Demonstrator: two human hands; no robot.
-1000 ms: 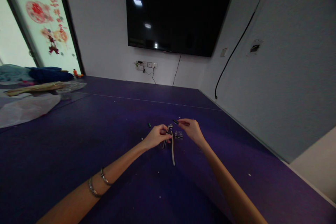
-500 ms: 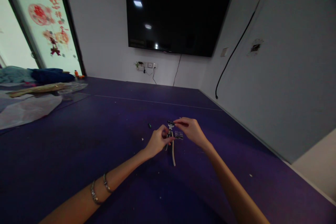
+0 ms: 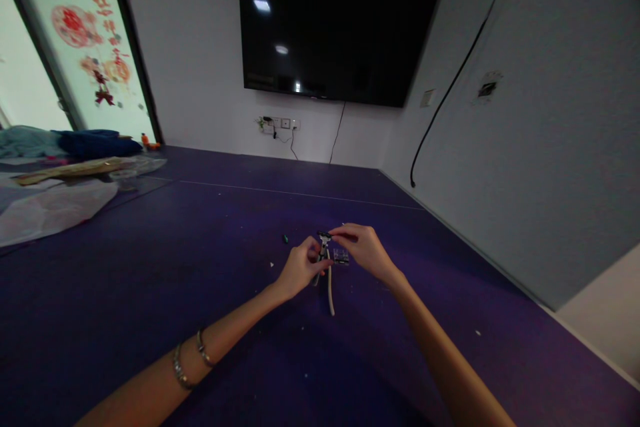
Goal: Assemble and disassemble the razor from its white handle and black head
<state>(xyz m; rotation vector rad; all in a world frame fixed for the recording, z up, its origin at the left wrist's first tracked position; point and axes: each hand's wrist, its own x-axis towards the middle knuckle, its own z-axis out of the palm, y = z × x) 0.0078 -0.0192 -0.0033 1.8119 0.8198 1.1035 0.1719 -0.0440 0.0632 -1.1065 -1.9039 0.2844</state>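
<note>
My left hand (image 3: 300,270) is closed round the handle of what looks like a razor (image 3: 324,245), its T-shaped head pointing up and away from me. My right hand (image 3: 363,247) pinches the dark strip at the top of that head, which looks like the blade cartridge, between thumb and fingertips. Just below the right fingers is a small clear case (image 3: 341,257) with dark parts in it; whether the left thumb touches it I cannot tell. A pale, slightly curved rod (image 3: 331,290) extends toward me from beneath the left fingers, its upper end partly hidden.
A small dark green object (image 3: 285,239) and a white scrap (image 3: 271,265) lie on the purple surface (image 3: 225,320) left of the hands. Plastic sheets (image 3: 60,210) and folded cloth (image 3: 100,144) are at the far left. A black cable (image 3: 450,90) hangs along the right wall.
Both hands keep almost the same place and grip. The razor's head and the dark strip have shifted very slightly.
</note>
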